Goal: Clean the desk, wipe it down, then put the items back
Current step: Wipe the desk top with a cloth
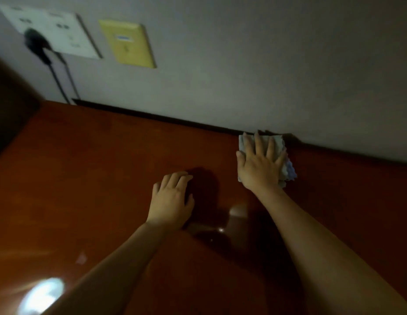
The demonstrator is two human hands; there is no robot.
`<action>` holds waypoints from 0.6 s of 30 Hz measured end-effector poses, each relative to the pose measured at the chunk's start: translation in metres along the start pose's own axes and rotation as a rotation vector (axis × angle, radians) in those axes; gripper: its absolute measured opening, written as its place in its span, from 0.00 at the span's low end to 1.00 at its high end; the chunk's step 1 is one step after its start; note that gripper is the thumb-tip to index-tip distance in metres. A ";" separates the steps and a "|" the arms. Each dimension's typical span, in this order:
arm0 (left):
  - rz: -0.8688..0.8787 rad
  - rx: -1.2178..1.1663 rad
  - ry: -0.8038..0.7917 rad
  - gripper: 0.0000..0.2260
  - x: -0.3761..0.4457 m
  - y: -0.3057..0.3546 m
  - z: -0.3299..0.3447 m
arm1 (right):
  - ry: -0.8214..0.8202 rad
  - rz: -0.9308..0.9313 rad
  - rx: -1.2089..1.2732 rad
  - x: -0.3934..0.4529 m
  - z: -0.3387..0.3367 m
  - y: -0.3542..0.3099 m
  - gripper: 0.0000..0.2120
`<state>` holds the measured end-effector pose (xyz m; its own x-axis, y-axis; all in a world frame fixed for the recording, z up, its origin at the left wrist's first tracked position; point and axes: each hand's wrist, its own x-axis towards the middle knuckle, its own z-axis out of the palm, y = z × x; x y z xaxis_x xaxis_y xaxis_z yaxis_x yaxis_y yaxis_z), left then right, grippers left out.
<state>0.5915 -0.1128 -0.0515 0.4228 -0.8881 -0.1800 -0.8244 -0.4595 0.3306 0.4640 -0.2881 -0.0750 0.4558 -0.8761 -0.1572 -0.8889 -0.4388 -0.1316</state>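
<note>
The glossy reddish-brown desk (88,178) fills the lower part of the head view. My right hand (259,165) lies flat with straight, spread fingers on a folded pale cloth (287,167), pressing it to the desk right by the back edge at the wall. My left hand (171,196) rests on the desk surface to the left of it, fingers lightly curled, holding nothing.
A grey wall (266,64) runs along the desk's back edge. On it at the upper left are a white socket panel (61,30) with a black plug (35,42) and cable hanging down, and a yellow plate (127,44). A dark object (9,105) stands at the left edge.
</note>
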 end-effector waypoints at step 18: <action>-0.277 -0.055 0.162 0.21 -0.021 -0.278 -0.092 | -0.037 -0.261 -0.092 0.048 0.037 -0.338 0.26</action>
<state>0.8462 0.0331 -0.0541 0.6863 -0.7171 -0.1217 -0.6499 -0.6797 0.3401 0.7881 -0.1747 -0.0746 0.6701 -0.7235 -0.1659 -0.7405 -0.6669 -0.0832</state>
